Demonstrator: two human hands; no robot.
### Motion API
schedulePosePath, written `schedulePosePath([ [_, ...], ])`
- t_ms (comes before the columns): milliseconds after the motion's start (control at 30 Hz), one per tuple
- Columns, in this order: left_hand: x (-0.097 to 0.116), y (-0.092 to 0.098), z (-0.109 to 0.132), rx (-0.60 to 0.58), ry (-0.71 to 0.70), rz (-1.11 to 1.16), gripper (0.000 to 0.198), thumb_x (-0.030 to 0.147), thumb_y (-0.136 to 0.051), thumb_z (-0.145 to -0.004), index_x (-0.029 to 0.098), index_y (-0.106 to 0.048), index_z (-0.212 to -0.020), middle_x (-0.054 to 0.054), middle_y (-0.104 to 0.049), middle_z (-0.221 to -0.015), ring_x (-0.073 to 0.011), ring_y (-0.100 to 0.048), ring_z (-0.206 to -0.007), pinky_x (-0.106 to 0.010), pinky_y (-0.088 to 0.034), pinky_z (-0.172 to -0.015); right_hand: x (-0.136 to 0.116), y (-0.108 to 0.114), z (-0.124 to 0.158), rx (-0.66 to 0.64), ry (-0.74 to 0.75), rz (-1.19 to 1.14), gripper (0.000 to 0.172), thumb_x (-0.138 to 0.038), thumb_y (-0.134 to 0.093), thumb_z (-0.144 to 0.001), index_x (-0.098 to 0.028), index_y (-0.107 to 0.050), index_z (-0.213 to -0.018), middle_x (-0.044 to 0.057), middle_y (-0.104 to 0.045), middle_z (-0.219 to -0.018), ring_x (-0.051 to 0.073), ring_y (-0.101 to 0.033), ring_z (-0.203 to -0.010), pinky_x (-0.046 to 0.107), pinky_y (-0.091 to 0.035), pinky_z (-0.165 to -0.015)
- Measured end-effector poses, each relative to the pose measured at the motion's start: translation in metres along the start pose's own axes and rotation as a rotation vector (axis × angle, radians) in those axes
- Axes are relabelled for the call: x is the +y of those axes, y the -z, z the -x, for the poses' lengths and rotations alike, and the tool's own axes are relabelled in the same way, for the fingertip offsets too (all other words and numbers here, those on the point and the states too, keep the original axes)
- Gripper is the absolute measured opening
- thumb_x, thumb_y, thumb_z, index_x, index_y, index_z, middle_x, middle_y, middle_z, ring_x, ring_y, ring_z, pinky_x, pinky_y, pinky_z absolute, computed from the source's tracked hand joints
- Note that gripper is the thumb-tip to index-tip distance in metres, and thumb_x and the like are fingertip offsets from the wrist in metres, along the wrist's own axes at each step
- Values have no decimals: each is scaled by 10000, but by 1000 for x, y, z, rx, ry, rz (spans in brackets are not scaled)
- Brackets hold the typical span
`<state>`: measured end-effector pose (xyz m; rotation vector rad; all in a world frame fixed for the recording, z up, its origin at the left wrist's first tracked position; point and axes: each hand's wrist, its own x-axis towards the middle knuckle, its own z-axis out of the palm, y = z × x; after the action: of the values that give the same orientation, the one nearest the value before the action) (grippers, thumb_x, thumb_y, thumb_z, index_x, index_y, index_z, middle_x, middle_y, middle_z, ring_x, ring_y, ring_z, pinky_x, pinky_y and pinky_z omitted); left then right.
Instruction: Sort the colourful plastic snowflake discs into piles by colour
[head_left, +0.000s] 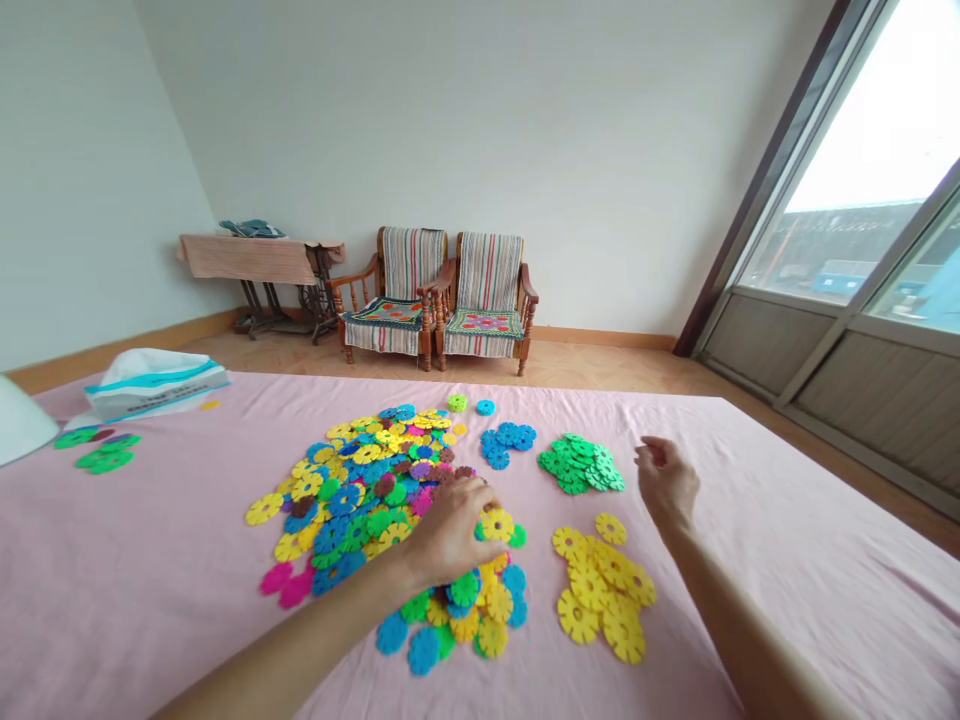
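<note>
My left hand [455,532] is over the right side of a mixed heap of notched plastic discs [375,520] in yellow, blue, green, pink, brown and purple. Its thumb and fingers are closed on a yellow disc [496,525]. My right hand [669,482] is raised just right of a pile of green discs [581,464]. Its fingers are curled in, and no disc shows in them. Nearer to me lies a pile of yellow discs [604,590]. A small group of blue discs [507,443] sits beyond the left hand.
A pink cloth [787,500] covers the surface. At the left are a tissue pack [157,385] and a few green and dark discs [103,455]. Single lime [457,403] and blue [485,408] discs lie farther back. Two wooden armchairs [487,275] stand by the wall.
</note>
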<state>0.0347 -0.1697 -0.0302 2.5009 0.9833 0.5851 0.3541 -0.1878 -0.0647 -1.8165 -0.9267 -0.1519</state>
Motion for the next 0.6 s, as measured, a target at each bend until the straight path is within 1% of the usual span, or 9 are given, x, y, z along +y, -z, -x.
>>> schedulePosePath([
  [100,21,-19,-14,-45,-75,90,361,304,-800,-613,180,-650,-916,-45,-651,-930,-225,-587,-910,-327,-462,-830,38,6,-8,22,-90,94,358,-357,-459,-687,-136,-667,-876,111,-689,-687,263,-634,-670,359,-443,-656],
  [167,27,-24,-19,-49,-133,154,486,350,-801,-640,182,-630,-1062,-53,-657,-994,-218,-591,-927,-322,-466,-832,51,6,-6,-2,-111,124,374,-357,-453,-682,-135,-673,-887,110,-693,-687,263,-636,-665,358,-440,-656],
  [233,26,-26,-20,-36,-169,156,474,383,-743,-725,178,-611,-1131,-69,-654,-1046,-218,-588,-962,-331,-457,-861,55,3,-3,-38,-107,137,385,-359,-452,-687,-137,-677,-907,108,-701,-706,256,-640,-666,348,-440,-659],
  [300,20,-26,-14,-51,-197,103,427,444,-678,-782,167,-630,-1104,-86,-654,-1056,-234,-578,-1000,-358,-437,-902,55,0,-3,-74,-95,143,384,-365,-459,-690,-146,-682,-913,106,-708,-735,248,-643,-678,337,-441,-661],
  [400,13,-25,2,-148,-263,9,626,607,-669,-713,174,-600,-1160,-104,-635,-1118,-273,-551,-1055,-412,-398,-963,55,-4,-5,-110,-94,152,380,-371,-470,-689,-151,-686,-912,110,-713,-761,251,-647,-704,338,-444,-676],
  [467,14,-24,14,-187,-289,-54,756,663,-674,-656,192,-542,-1232,-116,-577,-1229,-301,-501,-1130,-447,-357,-1009,57,-4,-6,-126,-103,161,382,-371,-474,-689,-149,-685,-919,111,-714,-759,257,-654,-724,346,-445,-697],
  [500,15,-24,19,-195,-291,-84,772,666,-677,-646,200,-525,-1243,-117,-544,-1271,-310,-472,-1163,-458,-336,-1027,59,-4,-7,-133,-107,166,383,-370,-475,-690,-150,-683,-925,108,-714,-753,258,-657,-731,348,-446,-706],
  [533,18,-23,24,-200,-287,-112,748,644,-683,-654,207,-519,-1238,-112,-523,-1291,-312,-451,-1181,-462,-322,-1039,60,-4,-7,-141,-110,170,384,-369,-475,-691,-151,-683,-930,105,-714,-749,258,-660,-736,349,-446,-712],
  [600,22,-20,32,-208,-264,-156,568,525,-683,-722,215,-532,-1174,-88,-530,-1257,-286,-455,-1164,-441,-320,-1043,62,-3,-7,-153,-112,182,382,-367,-475,-691,-156,-683,-933,99,-715,-745,261,-663,-744,353,-448,-717],
])
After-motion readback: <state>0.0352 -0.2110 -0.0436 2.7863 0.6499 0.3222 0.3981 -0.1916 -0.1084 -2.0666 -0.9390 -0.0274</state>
